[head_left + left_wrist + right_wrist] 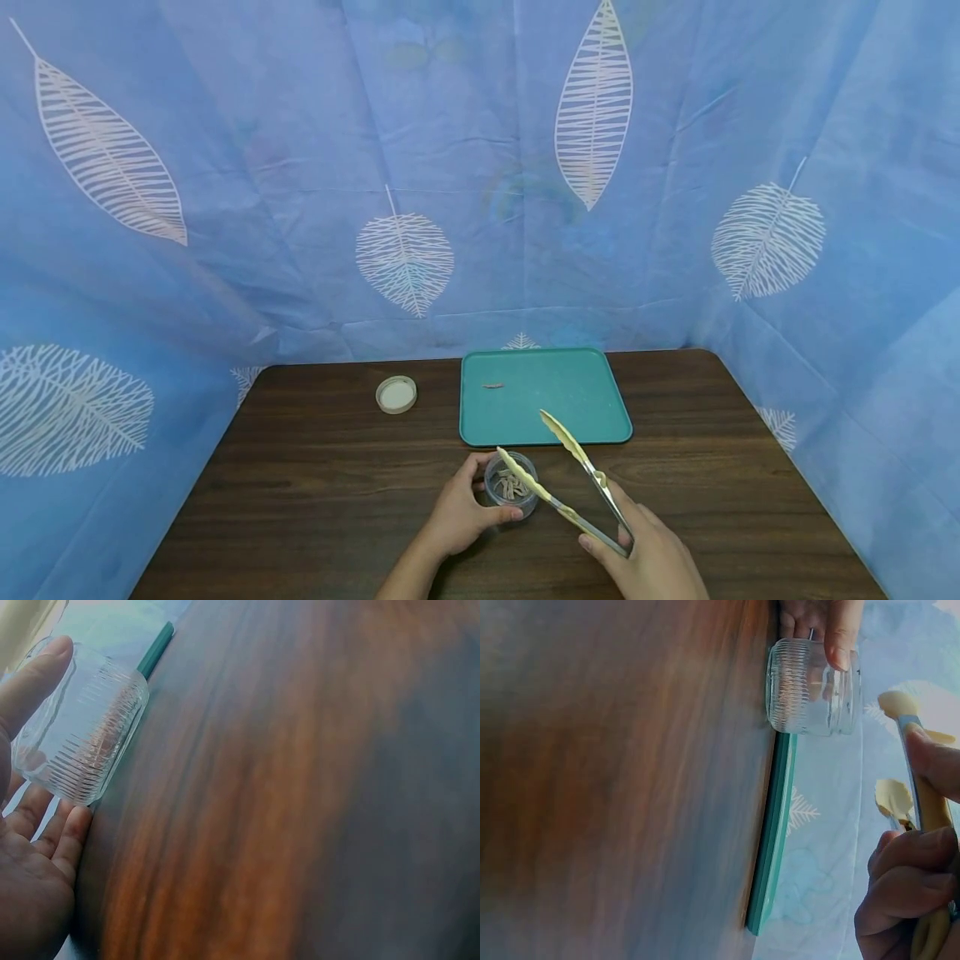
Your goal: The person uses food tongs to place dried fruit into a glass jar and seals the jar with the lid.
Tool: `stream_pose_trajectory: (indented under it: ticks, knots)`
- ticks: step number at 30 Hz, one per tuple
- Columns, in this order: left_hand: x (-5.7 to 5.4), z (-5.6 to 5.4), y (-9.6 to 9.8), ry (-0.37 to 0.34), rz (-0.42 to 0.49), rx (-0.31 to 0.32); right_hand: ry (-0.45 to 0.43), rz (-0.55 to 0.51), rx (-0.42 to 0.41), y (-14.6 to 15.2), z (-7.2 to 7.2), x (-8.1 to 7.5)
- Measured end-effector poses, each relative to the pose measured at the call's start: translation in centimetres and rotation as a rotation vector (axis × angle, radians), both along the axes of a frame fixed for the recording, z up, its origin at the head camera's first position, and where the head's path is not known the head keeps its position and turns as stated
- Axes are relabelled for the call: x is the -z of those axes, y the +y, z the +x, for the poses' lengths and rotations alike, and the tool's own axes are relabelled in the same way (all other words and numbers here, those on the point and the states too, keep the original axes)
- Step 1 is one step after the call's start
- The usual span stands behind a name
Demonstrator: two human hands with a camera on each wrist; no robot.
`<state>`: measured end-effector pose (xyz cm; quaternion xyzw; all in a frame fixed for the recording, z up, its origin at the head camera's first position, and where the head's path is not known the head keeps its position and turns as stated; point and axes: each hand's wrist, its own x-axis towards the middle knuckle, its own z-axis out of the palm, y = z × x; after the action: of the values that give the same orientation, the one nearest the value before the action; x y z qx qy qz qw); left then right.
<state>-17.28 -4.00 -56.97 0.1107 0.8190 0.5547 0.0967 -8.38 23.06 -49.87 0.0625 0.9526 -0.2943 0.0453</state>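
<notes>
My left hand [461, 512] grips a clear ribbed jar [530, 503] that stands on the table, thumb on the near side and fingers around the back. Small pale brown strips [510, 485] lie in the lower part of the jar, whose top is uncovered. With my right hand [651, 554] I hold metal tongs [600, 537] with cream-coloured tips. The tong arms are spread wide. One tip reaches across the jar's mouth in the head view, while the other overlaps the near part of the teal tray [555, 408]. Nothing is between the tips.
One small brown strip [492, 386] lies on the tray's left part, behind the jar. A round lid [396, 394] rests on the dark wooden table [322, 492], left of the tray. Blue leaf-printed cloth [480, 167] hangs behind the table and at its sides.
</notes>
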Motion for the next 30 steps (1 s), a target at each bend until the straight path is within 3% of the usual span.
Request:
stream_pose_trajectory:
  ticks: [6, 13, 30]
  knots:
    - [0.1, 0.0, -0.1, 0.005, -0.005, 0.001, -0.024, -0.041, 0.01, -0.5, -1.4, -0.1]
    - [0.1, -0.1, 0.0, 0.004, -0.007, -0.009, 0.036, -0.07, -0.022, -0.5, -2.9, 0.3]
    - [-0.1, -0.1, -0.1, -0.011, -0.008, -0.009, 0.033, -0.145, -0.068, -2.3, -8.1, 0.9]
